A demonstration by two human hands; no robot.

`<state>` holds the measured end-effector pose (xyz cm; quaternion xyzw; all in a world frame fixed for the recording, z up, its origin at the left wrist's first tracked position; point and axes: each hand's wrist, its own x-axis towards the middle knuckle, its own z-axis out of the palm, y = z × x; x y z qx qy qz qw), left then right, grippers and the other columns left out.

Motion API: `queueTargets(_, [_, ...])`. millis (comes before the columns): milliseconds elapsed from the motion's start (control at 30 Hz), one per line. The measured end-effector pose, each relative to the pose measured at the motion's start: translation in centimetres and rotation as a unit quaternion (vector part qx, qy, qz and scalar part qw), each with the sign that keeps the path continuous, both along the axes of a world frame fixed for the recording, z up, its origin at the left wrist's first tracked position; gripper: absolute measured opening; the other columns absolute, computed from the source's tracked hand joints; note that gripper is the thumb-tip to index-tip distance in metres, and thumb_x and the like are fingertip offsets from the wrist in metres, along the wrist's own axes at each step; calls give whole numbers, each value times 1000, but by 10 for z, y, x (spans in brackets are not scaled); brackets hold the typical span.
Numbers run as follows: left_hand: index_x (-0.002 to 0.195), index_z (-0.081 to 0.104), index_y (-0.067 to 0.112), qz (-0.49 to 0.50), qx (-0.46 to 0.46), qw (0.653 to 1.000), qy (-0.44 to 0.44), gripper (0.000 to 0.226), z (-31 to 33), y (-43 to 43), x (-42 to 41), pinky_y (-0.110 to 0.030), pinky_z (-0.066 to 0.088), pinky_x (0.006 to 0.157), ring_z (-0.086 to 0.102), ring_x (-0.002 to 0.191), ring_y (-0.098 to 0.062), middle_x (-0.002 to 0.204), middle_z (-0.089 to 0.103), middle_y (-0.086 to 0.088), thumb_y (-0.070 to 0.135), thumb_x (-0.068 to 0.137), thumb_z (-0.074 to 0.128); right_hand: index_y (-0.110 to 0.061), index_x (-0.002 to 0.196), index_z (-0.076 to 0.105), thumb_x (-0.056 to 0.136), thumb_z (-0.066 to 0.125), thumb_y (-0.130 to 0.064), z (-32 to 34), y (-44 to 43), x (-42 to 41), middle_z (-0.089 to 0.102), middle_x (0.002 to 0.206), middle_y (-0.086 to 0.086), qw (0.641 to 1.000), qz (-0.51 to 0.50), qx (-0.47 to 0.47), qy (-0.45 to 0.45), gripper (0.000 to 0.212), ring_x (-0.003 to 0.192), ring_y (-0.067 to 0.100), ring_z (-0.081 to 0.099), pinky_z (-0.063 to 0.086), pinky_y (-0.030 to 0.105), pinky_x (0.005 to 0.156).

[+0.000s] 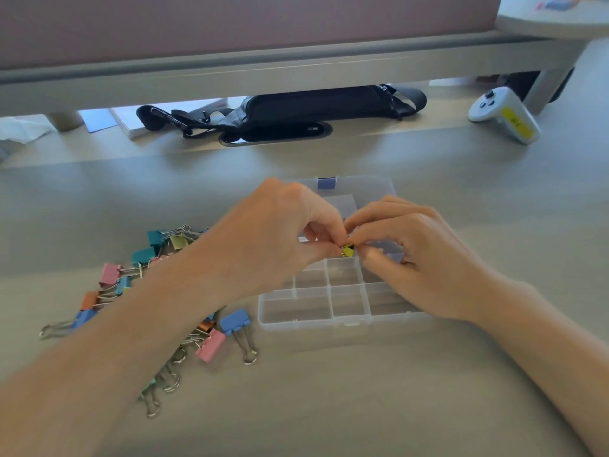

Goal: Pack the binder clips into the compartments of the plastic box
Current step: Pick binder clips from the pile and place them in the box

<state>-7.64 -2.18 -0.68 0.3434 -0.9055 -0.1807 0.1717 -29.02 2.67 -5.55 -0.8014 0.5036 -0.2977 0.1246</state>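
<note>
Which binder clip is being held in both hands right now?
The yellow clip, pinched between the left hand and right hand above the plastic box; all others lie loose on the desk.

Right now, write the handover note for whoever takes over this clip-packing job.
Left hand and right hand: both pinch one small yellow clip in a shared grip above the middle of the plastic box.
Box: open on the desk, lid folded back; the visible compartments look empty.
Loose binder clips: a mixed-colour pile left of the box, partly under the left forearm.
Done: nothing visibly packed yet.
Left: place the yellow clip, then pack the pile.
</note>
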Motion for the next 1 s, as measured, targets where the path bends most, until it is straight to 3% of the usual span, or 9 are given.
queueTargets(167, [88,80,34,18,-11,1000,-4,5,-2,1,-4,-18,54,76,67,77,3,72,71,22,30,86,82,-23,98,84,89,61,-18,0,0,0,74,107,-19,999,-14,-3,-35,25,101,5,66,53,26,89])
queueTargets(300, [85,80,33,24,-19,999,-19,3,-1,1,-9,-10,50,70,67,72,6,70,70,22,31,85,83,-25,99,83,88,61,-18,1,1,1,75,104,-21,999,-21,-2,-48,25,100,1,68,53,22,88])
queueTargets(467, [81,79,31,37,-30,998,-33,6,-1,2,-13,-22,54,68,67,69,0,68,71,19,30,83,84,-25,97,73,87,70,-20,2,1,0,73,90,-18,996,-36,-9,-83,12,94,4,69,51,17,85])
queueTargets(600, [76,75,27,55,-24,998,-24,13,1,1,-18,-35,58,69,69,66,-6,67,71,14,29,78,88,-20,90,72,82,77,-10,3,1,1,72,88,-15,997,-18,-29,-64,14,88,6,68,49,13,83])
queueTargets(867, [69,75,25,86,34,995,-28,18,8,-4,-24,-24,58,68,68,62,1,59,70,13,32,71,91,-19,85,75,85,76,-8,1,1,0,71,97,-13,999,16,-40,-29,12,90,6,68,51,20,82])
queueTargets(1000, [64,71,27,88,28,994,-59,21,12,-5,-30,-27,58,70,67,62,-2,59,70,10,26,70,91,-21,90,75,90,71,-15,0,0,-1,70,101,-13,999,24,-41,-4,7,93,10,67,53,32,81])
